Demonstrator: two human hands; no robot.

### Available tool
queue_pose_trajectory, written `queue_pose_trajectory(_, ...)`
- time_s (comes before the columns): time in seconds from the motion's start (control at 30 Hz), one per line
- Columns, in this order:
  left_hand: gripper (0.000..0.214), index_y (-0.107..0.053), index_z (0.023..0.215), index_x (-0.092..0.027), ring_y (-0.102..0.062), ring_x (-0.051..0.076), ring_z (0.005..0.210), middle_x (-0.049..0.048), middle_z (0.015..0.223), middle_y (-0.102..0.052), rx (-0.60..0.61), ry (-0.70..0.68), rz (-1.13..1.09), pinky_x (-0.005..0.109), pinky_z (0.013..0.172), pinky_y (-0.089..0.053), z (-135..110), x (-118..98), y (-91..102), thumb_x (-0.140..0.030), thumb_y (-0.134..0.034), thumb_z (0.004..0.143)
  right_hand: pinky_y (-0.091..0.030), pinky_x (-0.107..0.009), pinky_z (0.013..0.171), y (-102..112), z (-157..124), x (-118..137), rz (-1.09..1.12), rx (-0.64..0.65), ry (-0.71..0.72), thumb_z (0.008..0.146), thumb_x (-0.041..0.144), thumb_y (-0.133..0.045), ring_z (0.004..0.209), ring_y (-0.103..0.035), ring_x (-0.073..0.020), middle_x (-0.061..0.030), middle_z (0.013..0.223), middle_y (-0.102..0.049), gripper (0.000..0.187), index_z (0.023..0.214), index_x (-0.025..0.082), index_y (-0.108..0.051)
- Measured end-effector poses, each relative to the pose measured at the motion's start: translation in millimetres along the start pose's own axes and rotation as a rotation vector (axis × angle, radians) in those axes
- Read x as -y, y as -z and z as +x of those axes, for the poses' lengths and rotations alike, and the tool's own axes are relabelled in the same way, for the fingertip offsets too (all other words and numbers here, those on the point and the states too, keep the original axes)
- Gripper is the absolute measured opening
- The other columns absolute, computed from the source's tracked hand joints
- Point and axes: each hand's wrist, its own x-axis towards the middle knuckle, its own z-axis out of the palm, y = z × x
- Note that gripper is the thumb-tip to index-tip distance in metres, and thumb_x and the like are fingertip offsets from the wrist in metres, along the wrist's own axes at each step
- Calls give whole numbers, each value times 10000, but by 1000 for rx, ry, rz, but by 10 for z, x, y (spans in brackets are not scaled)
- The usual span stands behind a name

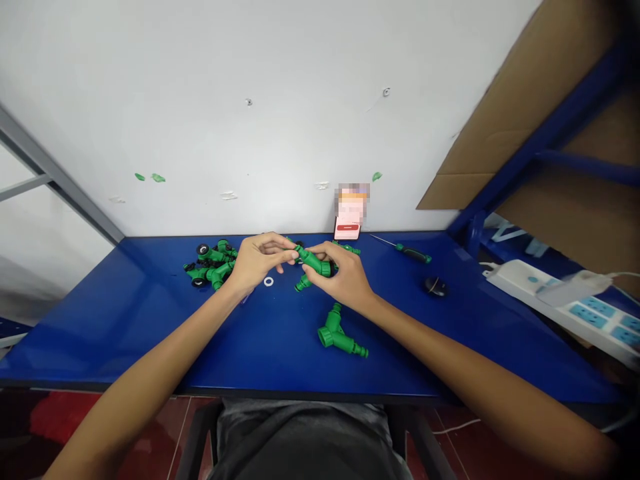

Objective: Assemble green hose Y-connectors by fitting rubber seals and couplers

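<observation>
My right hand [343, 272] is closed around a green plastic Y-shaped hose connector [316, 262], held just above the blue table. At the narrow end of this connector my left hand [264, 260] pinches with thumb and forefinger; whether a small ring sits between them is hidden. One branch of the connector points down toward the tabletop. Nearer my body, a second green Y hose connector [336, 333] lies on the table. A white ring washer [269, 282] rests below my left fingers.
Several green connectors with black caps [213, 263] are heaped at the left. A phone [349, 217] leans on the wall. To the right lie a screwdriver [413, 253], a dark mouse-like object [435, 287] and a white power strip [560, 300]. The blue table [270, 353] ends before my lap.
</observation>
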Motion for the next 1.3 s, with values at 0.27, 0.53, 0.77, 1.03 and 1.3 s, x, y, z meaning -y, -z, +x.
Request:
queue_pose_trajectory(0.27,433,-842,990,-148,-796,224,804,132,995,-852,64,-31,47,261,569,-612,11,-67,27,-436,-1000,708,-589,-360,737,37,11,23,-74,9,108,930,283,-750,807,-734,-219,-41,944,-779,209,1136,253,-725)
queue_pose_trajectory(0.53,346,-863,1027,-171,-745,182,813,103,1008,-837,112,-54,57,260,609,-625,7,-63,29,-358,-970,755,-572,-330,692,26,2,-5,-125,-8,193,954,266,-744,797,-740,-204,-38,935,-768,227,1177,234,-717)
queue_pose_trajectory(0.77,298,-870,1020,-184,-747,202,933,104,1055,-819,137,-64,87,304,766,-656,-6,-87,55,-340,-947,778,-556,-335,655,56,20,19,-189,25,201,963,278,-728,742,-722,-193,-38,958,-790,203,1165,257,-713)
queue_pose_trajectory(1.03,347,-857,1054,-184,-790,229,1029,108,1112,-833,153,-68,27,406,1040,-646,3,-60,66,-346,-975,771,-578,-355,695,84,21,-4,-257,-2,233,1003,285,-723,788,-727,-214,-43,944,-758,221,1223,267,-707)
queue_pose_trajectory(1.3,459,-825,1155,-196,-778,245,1141,121,1252,-808,184,-64,-23,415,1077,-640,10,-93,68,-326,-995,749,-602,-379,722,125,22,-41,-346,-68,333,1020,220,-696,813,-720,-236,-62,933,-728,265,1281,267,-716)
